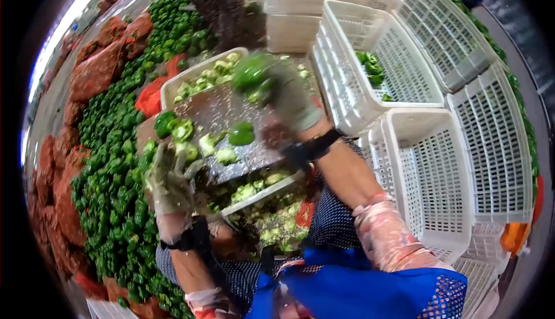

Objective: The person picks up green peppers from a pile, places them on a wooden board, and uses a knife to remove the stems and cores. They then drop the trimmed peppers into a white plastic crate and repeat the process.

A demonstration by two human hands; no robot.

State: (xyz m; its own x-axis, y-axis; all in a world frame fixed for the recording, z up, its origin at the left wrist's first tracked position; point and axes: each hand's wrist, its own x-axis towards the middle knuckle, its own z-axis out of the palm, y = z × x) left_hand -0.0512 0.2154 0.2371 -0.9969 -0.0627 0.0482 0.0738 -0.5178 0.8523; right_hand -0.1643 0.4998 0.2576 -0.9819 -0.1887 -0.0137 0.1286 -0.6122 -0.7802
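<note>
My right hand, in a pale glove and blurred by motion, is over the far side of the metal work surface, closed on a green pepper. Gloved too, my left hand is at the surface's left edge, with its fingers apart beside a cut pepper piece. Green and pale pepper pieces lie between the hands. Another green pepper piece rests near the middle of the surface.
A large heap of green peppers lies on the left, beside red mesh sacks. White crates stand on the right, one holding some peppers. A tub of pale pieces is beyond the surface; more scraps lie below.
</note>
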